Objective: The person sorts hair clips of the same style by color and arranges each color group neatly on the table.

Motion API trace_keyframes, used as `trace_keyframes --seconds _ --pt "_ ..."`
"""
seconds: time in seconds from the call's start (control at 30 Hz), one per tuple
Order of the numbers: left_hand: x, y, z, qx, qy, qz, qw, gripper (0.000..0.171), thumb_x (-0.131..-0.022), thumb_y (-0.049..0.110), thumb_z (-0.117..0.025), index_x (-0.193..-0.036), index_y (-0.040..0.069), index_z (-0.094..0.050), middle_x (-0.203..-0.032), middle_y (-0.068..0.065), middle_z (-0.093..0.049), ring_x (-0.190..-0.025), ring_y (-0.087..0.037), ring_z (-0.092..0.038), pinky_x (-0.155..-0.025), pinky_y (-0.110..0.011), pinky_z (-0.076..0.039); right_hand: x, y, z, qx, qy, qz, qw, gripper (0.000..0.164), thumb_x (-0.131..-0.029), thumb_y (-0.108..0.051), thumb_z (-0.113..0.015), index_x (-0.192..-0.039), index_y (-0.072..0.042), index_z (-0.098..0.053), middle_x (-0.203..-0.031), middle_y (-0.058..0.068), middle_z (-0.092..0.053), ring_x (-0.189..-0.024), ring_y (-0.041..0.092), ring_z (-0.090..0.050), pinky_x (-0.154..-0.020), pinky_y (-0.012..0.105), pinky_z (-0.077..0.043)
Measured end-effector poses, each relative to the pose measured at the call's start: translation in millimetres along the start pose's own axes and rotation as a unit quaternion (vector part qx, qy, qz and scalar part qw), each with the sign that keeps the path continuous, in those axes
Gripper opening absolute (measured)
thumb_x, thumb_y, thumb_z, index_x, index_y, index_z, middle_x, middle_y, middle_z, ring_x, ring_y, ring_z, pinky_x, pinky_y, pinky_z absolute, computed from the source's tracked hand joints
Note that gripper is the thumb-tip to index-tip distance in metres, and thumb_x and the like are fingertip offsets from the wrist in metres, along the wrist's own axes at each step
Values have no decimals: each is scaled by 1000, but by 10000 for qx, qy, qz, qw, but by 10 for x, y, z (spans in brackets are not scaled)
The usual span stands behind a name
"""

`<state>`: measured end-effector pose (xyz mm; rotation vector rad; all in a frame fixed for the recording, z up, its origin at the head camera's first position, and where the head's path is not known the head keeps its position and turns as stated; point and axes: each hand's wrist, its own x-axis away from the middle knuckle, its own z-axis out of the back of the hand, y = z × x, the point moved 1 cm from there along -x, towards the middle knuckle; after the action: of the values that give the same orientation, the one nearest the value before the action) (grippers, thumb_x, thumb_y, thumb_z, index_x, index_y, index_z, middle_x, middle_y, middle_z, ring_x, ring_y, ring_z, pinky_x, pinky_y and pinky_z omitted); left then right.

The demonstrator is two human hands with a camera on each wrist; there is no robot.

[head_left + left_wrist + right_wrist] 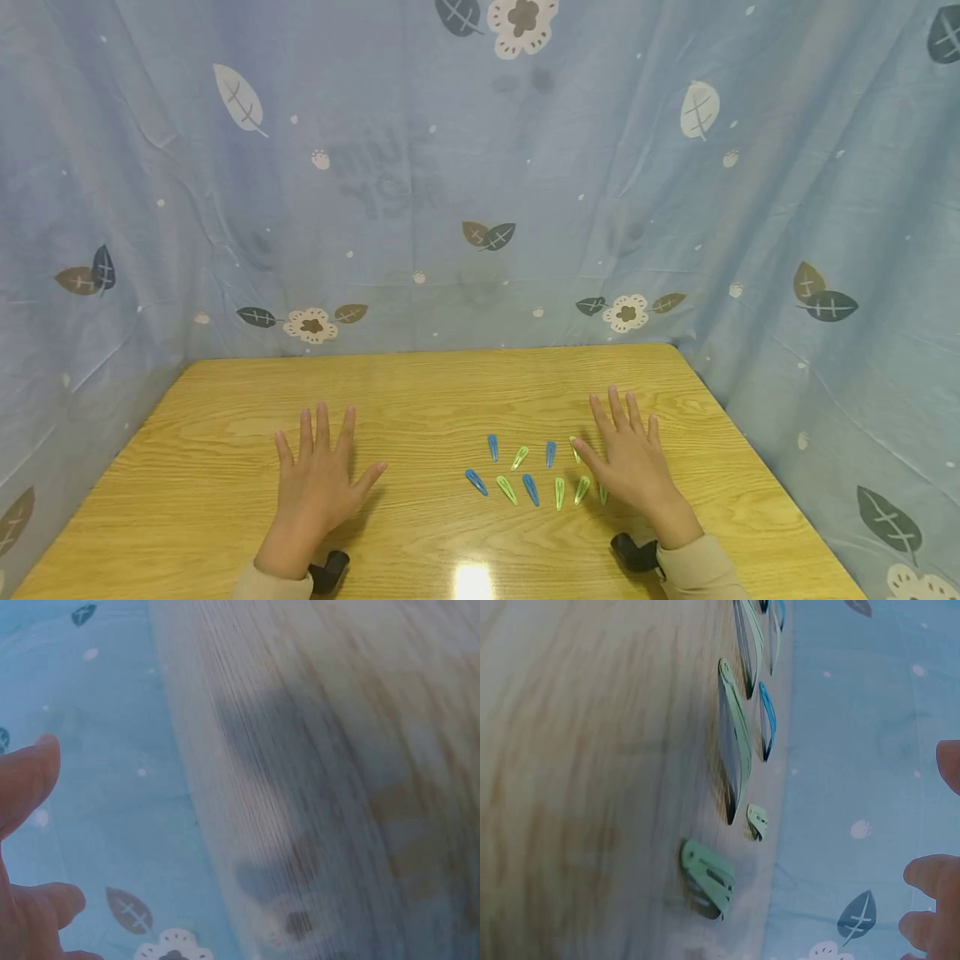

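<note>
Several snap hair clips, some blue and some yellow-green, lie in two loose rows on the wooden table, right of its middle. A blue clip (476,482) is at the left end of the near row. My right hand (636,462) is spread over the right end of the rows, holding nothing. Its thumb partly covers a green clip (573,446) in the head view, and another green clip (603,493) shows just below the hand. In the right wrist view a green clip (709,877) appears close. My left hand (315,483) is spread over the table's left side, apart from the clips, holding nothing.
A wooden table (420,392) lies before me. A blue curtain (390,167) with leaves and flowers hangs behind it and along both sides. Black wrist-worn devices (328,573) sit at both cuffs. Light glares on the near table edge.
</note>
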<state>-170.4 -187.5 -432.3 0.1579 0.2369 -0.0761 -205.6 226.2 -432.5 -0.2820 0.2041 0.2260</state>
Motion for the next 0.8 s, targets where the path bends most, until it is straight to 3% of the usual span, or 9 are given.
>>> trace_keyframes --seconds 0.33,0.53,0.8 --pt "0 3 1 176 -96 -35 9998 91 -86 63 -52 -153 10 -17 -153 -32 -5 -141 -50 1 -103 -72 9 -19 -11 -14 -7 -73 55 10000 76 -94 -57 -43 -152 -13 -23 -158 17 -7 -145 39 0 -106 70 -2" --pt "10 42 3 212 -60 -155 9996 89 -87 60 -54 -152 9 -21 -151 -34 -14 -139 -51 -12 -104 -73 -4 -25 -12 -16 11 70 168 9998 74 -94 -52 -48 -149 -7 -28 -157 20 -13 -144 42 -10 -108 67 -10" --pt "11 151 -24 250 67 -445 9987 85 -87 54 -58 -150 7 -26 -148 -31 -28 -136 -46 -29 -104 -69 -21 20 38 -27 -293 578 444 9969 67 -92 -36 -61 -142 2 -39 -147 25 -35 -132 45 -36 -101 62 -33"
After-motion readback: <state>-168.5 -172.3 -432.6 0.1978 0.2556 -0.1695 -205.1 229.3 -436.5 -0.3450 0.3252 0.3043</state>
